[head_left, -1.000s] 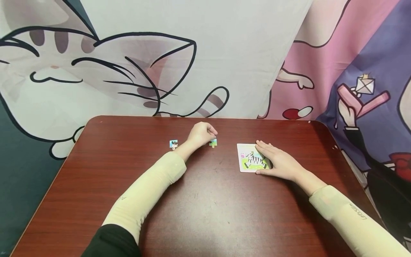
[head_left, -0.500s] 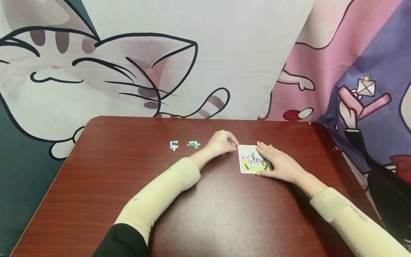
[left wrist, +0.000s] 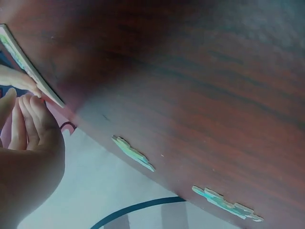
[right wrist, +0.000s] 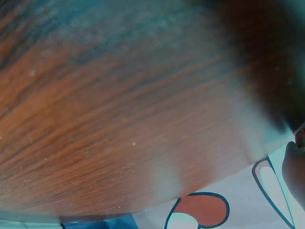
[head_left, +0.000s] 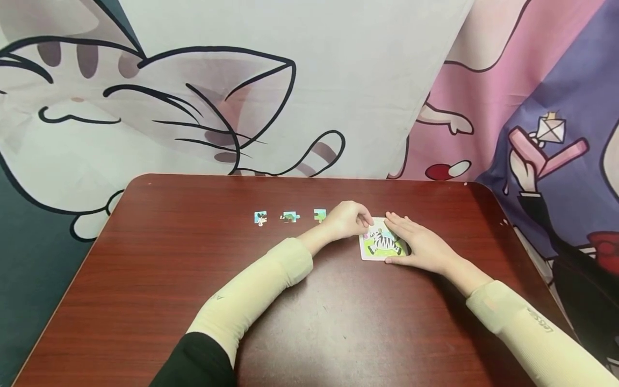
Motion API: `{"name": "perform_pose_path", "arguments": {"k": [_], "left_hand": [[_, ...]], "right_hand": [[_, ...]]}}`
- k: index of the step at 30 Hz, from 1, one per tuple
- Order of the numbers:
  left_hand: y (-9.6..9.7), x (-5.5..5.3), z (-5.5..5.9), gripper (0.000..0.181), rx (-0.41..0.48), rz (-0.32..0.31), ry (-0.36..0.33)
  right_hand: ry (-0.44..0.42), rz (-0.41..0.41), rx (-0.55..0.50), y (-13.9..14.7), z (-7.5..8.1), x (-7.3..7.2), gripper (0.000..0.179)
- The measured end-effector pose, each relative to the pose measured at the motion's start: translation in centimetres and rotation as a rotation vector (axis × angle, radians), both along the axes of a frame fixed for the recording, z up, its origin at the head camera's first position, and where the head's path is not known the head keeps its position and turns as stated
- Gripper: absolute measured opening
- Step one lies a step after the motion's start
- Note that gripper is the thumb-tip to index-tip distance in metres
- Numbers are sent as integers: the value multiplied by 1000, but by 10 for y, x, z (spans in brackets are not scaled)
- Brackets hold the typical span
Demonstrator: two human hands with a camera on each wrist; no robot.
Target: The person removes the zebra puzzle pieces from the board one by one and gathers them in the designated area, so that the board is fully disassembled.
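A small square zebra jigsaw puzzle [head_left: 384, 244] with a white border lies flat on the table. My right hand [head_left: 425, 244] rests along its right side with straight fingers, the thumb at the lower edge and the fingertips near the top. My left hand [head_left: 345, 219] is at the puzzle's upper left corner, thumb and bent fingers close together over it. I cannot tell whether a piece is between those fingertips. In the left wrist view the left fingers [left wrist: 33, 121] reach to the puzzle's edge [left wrist: 35, 71]. The right wrist view shows only part of the right hand [right wrist: 295, 167].
Three loose jigsaw pieces lie in a row left of the puzzle: a zebra-head piece [head_left: 260, 217], a blue-green piece [head_left: 290, 216] and a green-and-blue piece [head_left: 319, 215] beside the left wrist. Behind the brown table [head_left: 309, 312] hangs a cartoon-printed cloth [head_left: 367, 97].
My left hand has left the green-and-blue piece on the table and moved right, to the puzzle's upper left corner. The right hand has stayed in place.
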State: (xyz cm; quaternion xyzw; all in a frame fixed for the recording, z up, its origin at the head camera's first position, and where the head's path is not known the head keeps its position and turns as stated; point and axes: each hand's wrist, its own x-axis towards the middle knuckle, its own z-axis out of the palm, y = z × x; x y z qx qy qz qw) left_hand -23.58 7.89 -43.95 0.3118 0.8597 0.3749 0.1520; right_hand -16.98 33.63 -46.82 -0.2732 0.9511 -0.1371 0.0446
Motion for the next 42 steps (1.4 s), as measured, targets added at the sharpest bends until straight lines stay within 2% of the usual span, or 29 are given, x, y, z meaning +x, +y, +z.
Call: {"name": "perform_pose_path", "arguments": {"k": [4, 8, 17, 26, 33, 42], "left_hand": [[2, 0, -1, 15, -47, -53, 41], [3, 0, -3, 16, -81, -72, 62], [7, -4, -4, 18, -95, -121, 110], [10, -2, -2, 27, -239, -203, 155], [12, -1, -1, 29, -303, -222, 198], [14, -1, -4, 30, -320, -225, 221]], "right_hand": [[7, 1, -1, 0, 0, -1, 100], [10, 6, 0, -1, 0, -2, 101], [36, 16, -16, -1, 1, -1, 100], [33, 17, -17, -2, 2, 0, 101], [31, 19, -7, -1, 0, 0, 100], [38, 29, -6, -1, 0, 2, 96]]}}
